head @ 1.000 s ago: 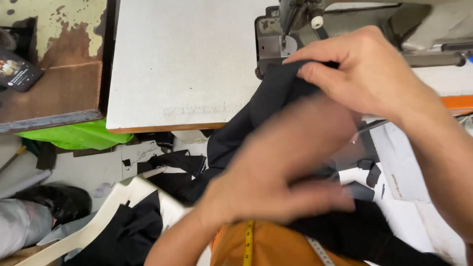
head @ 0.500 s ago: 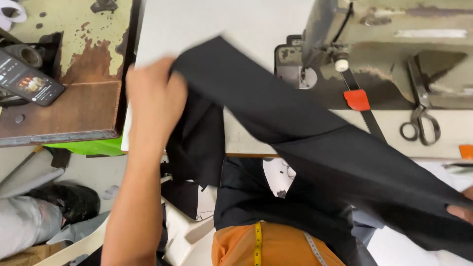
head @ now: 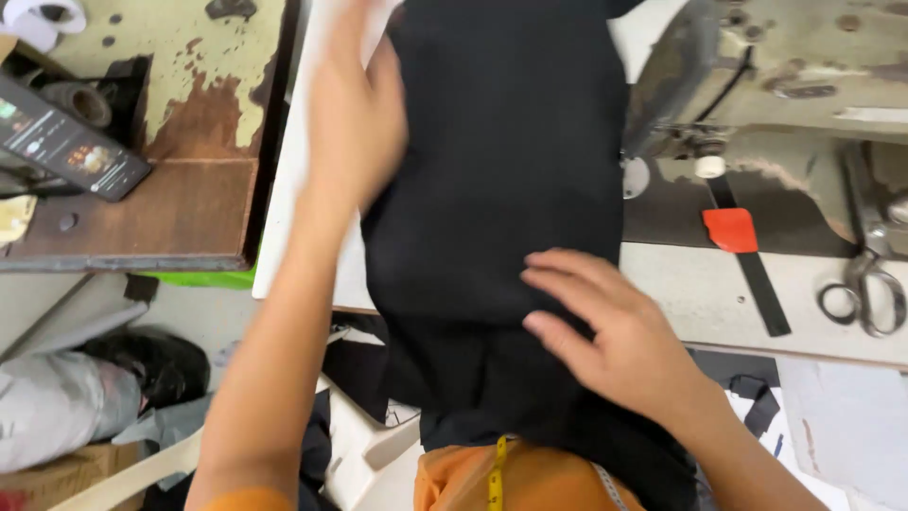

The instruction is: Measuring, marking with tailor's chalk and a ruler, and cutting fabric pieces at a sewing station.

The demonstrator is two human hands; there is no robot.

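The black fabric piece [head: 501, 189] lies on the white surface [head: 284, 237] beside the sewing machine [head: 785, 76], soft and light, best taken at its edges, while the left hand [head: 355, 114] and right hand [head: 615, 331] press it with flat, released fingers.

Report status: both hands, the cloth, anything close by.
Left hand and right hand flat on black cloth. Cloth spread over white table. Sewing machine and scissors right.

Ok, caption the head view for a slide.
Both hands, left and right, flat on black fabric beside a sewing machine.
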